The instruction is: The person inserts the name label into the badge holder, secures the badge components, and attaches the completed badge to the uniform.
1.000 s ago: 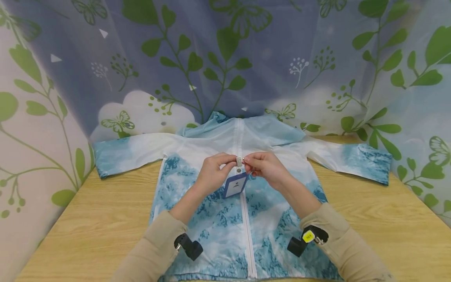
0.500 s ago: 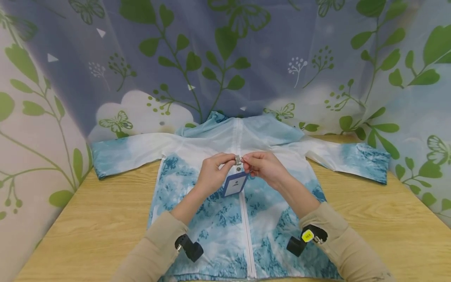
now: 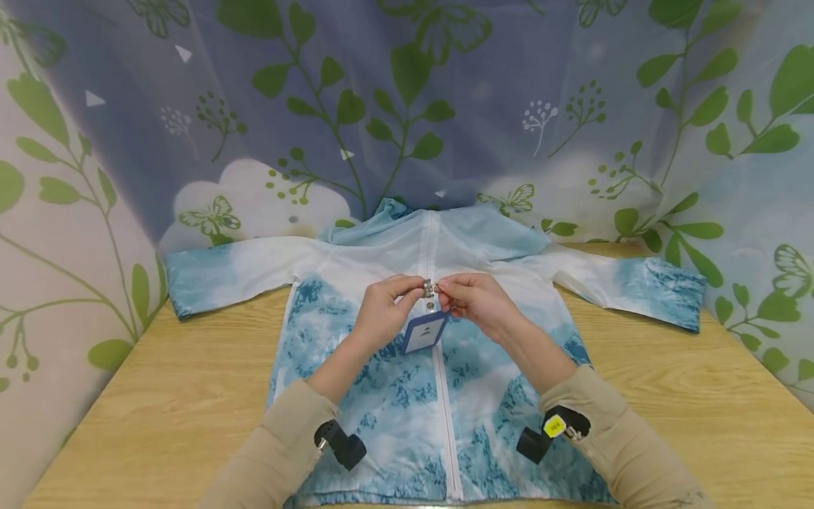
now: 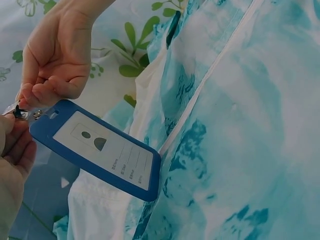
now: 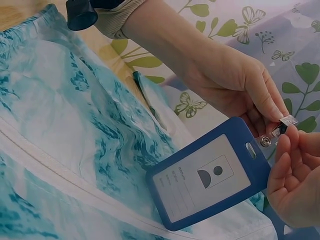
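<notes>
A blue badge holder [image 3: 425,333] with a white card hangs by its metal clip [image 3: 429,288] over the middle of a spread jacket [image 3: 394,417]. My left hand [image 3: 386,309] pinches one side of the clip between thumb and forefinger. From the other side my right hand [image 3: 478,300] pinches it too, its other fingers curled. The left wrist view shows the card's printed figure and text lines on the tilted badge holder [image 4: 100,150]. A snap stud [image 5: 265,141] joins the clip to the holder's slot in the right wrist view. Fingertips partly cover the clip.
The blue and white zip jacket lies flat, with its sleeves [image 3: 235,272] spread to both sides and its hood at the back. Beneath it is a wooden table [image 3: 159,396]. A leaf-patterned curtain [image 3: 407,106] rises behind and along both sides.
The metal clip has turned slightly between the fingers, from a paler face to a darker metallic one. Both hands stay in nearly the same place.
</notes>
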Available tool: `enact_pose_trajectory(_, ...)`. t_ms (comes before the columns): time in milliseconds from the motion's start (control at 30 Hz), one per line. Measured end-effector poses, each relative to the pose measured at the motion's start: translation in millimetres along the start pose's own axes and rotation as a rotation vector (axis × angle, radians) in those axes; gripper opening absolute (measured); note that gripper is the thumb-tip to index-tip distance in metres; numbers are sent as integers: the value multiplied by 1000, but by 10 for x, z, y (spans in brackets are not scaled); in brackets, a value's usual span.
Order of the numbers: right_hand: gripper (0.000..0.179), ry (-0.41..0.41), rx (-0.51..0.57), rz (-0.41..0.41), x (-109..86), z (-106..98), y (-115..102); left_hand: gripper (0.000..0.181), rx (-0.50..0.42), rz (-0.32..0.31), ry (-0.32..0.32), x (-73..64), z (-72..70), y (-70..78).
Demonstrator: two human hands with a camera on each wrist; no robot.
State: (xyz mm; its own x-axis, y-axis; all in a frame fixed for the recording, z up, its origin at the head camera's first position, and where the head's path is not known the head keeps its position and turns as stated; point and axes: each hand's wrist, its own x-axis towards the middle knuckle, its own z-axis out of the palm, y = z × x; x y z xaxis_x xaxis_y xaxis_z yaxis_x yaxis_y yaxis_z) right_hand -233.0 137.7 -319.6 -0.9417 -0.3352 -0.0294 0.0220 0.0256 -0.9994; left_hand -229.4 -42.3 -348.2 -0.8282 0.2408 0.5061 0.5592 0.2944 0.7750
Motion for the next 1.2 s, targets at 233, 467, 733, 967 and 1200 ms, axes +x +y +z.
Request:
enact_pose_trajectory(233, 22, -14, 22, -2, 7, -1, 13, 21, -80, -18, 34, -13, 14, -2)
enact_pose_trajectory(467, 21, -15, 79, 23, -9, -7, 1, 20, -125, -41, 72, -9, 42, 6)
enact_pose_trajectory(733, 23, -1, 94, 35, -4, -11, 0, 21, -142, -44, 82, 5, 56, -5)
enact_pose_trajectory(967, 25, 24, -16, 5, 17, -4, 12, 21, -140, -100, 49, 22, 24, -3)
enact_pose_trajectory(1200, 23, 58, -87, -25, 22, 2, 7, 22, -29, -95, 11, 26, -21, 59)
